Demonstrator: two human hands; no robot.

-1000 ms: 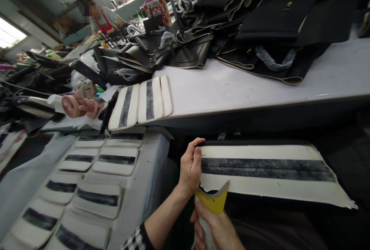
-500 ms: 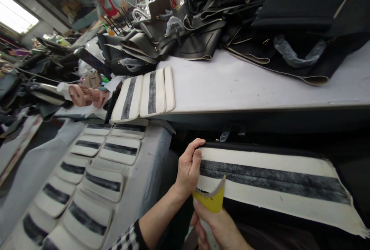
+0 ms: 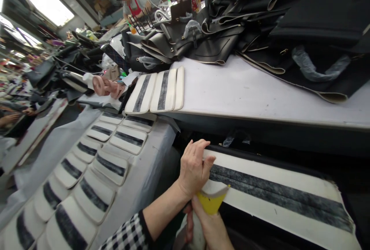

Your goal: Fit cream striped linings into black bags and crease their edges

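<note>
A long white panel (image 3: 268, 205) with a dark, whitish-smudged stripe lies over black material, slanting down to the right. My left hand (image 3: 195, 168) is at its left end, fingers at the upper corner and thumb along the face, apparently holding it. Close below, my right hand (image 3: 212, 225) is closed around a pale tool with a yellow, concave-edged plastic end (image 3: 213, 200). This end points up, overlapping the panel's lower left corner. The tool's lower part is mostly hidden by the fingers.
Several smaller striped white panels (image 3: 127, 140) overlap on the grey-covered table at left. More lean together (image 3: 163, 90) on the white table. Black bags (image 3: 312, 41) with plastic-wrapped handles cover its far side. A pink fan (image 3: 105, 86) and another person (image 3: 130, 1) are farther back.
The camera view has shifted, so the surroundings appear farther right. My left hand's fingers have straightened somewhat and its thumb has moved out. The yellow tool end has tilted and sits closer under my left hand.
</note>
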